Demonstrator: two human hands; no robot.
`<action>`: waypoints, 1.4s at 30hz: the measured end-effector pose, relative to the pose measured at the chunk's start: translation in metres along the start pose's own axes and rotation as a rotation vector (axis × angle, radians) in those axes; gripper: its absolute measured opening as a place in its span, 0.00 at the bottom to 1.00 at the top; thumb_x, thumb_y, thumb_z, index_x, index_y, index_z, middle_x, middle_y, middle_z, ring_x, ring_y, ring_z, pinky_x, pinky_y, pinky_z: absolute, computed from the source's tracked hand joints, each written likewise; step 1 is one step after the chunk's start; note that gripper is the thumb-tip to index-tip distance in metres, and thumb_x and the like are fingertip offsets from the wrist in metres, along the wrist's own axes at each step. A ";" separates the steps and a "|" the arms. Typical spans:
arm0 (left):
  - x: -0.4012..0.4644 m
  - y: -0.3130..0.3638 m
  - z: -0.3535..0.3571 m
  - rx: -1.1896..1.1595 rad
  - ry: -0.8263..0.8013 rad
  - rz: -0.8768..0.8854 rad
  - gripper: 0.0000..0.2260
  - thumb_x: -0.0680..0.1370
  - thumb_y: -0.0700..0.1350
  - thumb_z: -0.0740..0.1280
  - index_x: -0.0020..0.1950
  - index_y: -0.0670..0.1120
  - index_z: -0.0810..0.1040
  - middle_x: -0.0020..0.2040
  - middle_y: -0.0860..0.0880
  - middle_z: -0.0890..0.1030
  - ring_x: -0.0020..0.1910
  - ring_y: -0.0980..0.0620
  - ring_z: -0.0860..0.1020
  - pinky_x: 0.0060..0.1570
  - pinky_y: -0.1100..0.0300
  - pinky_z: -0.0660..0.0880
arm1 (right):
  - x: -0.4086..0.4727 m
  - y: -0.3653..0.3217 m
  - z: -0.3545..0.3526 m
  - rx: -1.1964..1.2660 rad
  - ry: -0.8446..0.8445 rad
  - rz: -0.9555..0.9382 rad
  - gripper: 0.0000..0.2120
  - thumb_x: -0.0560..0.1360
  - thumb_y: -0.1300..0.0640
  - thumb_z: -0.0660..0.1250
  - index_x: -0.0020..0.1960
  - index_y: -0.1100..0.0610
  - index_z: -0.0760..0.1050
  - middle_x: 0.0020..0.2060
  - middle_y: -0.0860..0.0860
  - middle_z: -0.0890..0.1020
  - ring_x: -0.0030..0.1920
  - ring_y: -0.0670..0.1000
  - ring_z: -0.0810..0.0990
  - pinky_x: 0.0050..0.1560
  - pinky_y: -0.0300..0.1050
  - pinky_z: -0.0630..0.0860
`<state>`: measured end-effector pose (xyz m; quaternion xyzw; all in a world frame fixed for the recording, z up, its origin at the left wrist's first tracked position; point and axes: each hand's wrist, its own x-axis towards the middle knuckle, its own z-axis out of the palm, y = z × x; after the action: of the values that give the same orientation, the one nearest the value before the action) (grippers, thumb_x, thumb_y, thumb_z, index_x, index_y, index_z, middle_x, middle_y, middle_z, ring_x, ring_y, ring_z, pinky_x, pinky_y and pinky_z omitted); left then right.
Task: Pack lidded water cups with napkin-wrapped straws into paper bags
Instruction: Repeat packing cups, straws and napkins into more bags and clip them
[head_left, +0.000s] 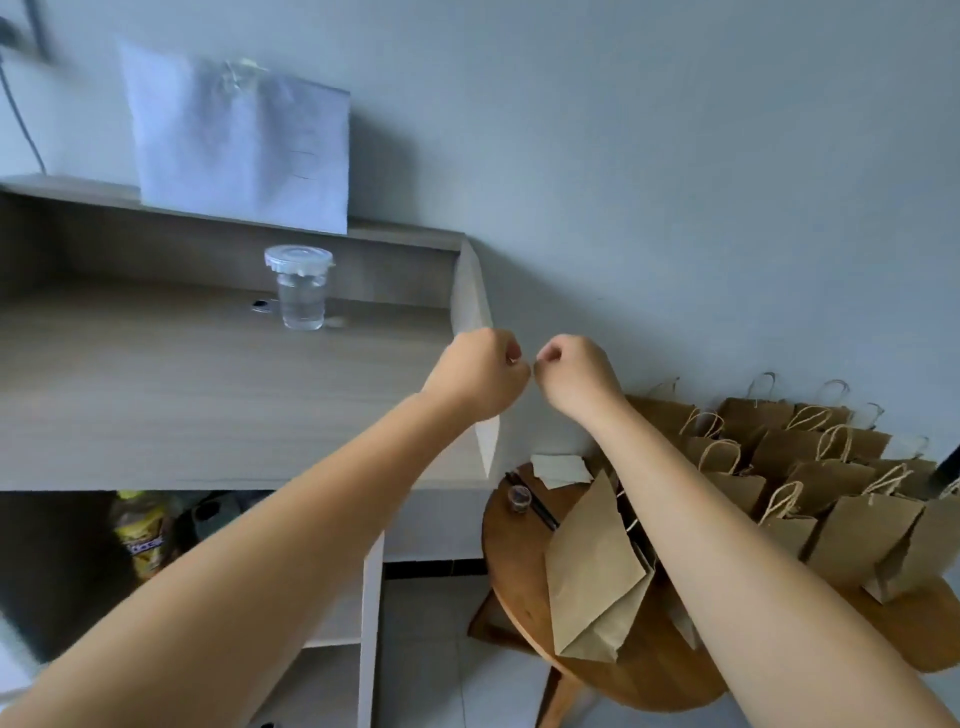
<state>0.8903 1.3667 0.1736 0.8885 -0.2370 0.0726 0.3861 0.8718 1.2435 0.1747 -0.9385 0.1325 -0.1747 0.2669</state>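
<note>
Only blurred, unreadable print shows on the yellow-labelled bottle (141, 535).

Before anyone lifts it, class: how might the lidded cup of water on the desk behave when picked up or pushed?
The lidded water cup looks largely full, so probably heavy for its size. Its clear thin wall may flex if squeezed. It is taller than its narrow base, so a high push could tip it.

Both bare forearms stretched forward and up, converging at the middle. Left hand (480, 376) curled into a loose fist, knuckles upward, thumb and forefinger tips pressed together. Right hand (576, 376) curled likewise, fingertips pinched. Pinched tips of the two hands nearly touching. Anything held between them too small to tell.
</note>
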 end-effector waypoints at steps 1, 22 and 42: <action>-0.001 -0.011 -0.011 0.014 0.028 -0.029 0.12 0.77 0.42 0.61 0.56 0.41 0.79 0.52 0.44 0.81 0.50 0.44 0.79 0.53 0.50 0.78 | 0.002 -0.014 0.003 0.017 -0.006 -0.036 0.07 0.74 0.62 0.59 0.47 0.58 0.76 0.43 0.53 0.79 0.44 0.54 0.76 0.43 0.46 0.74; 0.125 -0.244 -0.122 -0.011 0.286 -0.617 0.27 0.72 0.52 0.72 0.65 0.42 0.68 0.56 0.48 0.75 0.50 0.49 0.75 0.45 0.58 0.73 | 0.196 -0.203 0.180 -0.052 -0.381 -0.487 0.22 0.75 0.51 0.63 0.66 0.60 0.69 0.59 0.54 0.74 0.57 0.55 0.74 0.54 0.48 0.72; 0.171 -0.284 -0.060 -0.261 0.444 -0.601 0.30 0.64 0.52 0.76 0.61 0.52 0.65 0.55 0.55 0.77 0.52 0.54 0.77 0.47 0.58 0.74 | 0.245 -0.191 0.198 -0.059 -0.539 -0.552 0.25 0.67 0.41 0.73 0.53 0.54 0.67 0.55 0.48 0.67 0.59 0.48 0.63 0.50 0.44 0.66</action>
<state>1.1794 1.5151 0.0830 0.8246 0.1158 0.1157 0.5415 1.2017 1.4071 0.1842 -0.9583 -0.1949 0.0170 0.2082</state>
